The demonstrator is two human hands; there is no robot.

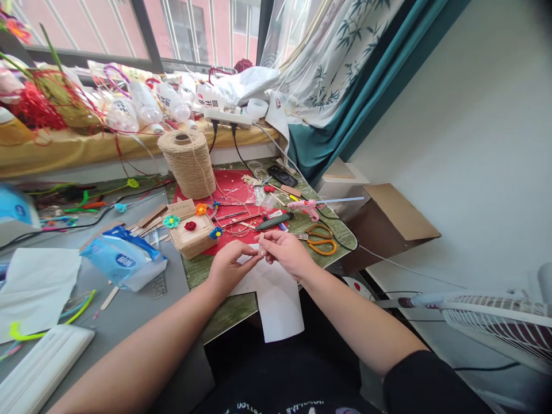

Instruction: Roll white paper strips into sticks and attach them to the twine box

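Note:
My left hand (233, 261) and my right hand (284, 253) meet over the table's front edge, fingertips almost touching. Between the thumb and fingers of my right hand is a small pale piece (261, 248), too small to name. The fingers of my left hand are pinched together against it; whether they grip it too is hidden. Under both hands lies a white sheet of paper (282, 305), hanging over the edge. Just beyond stands a twine-wrapped box (194, 237) with colourful yarn-like flowers. A dark green utility knife (275, 221) lies past my right hand.
Orange-handled scissors (321, 238) and a pink glue gun (305, 207) lie on the right. A large twine spool (187, 164) stands behind the box. Left are a blue tissue pack (125, 259) and a white keyboard (47, 368). A fan (495, 322) stands at the right.

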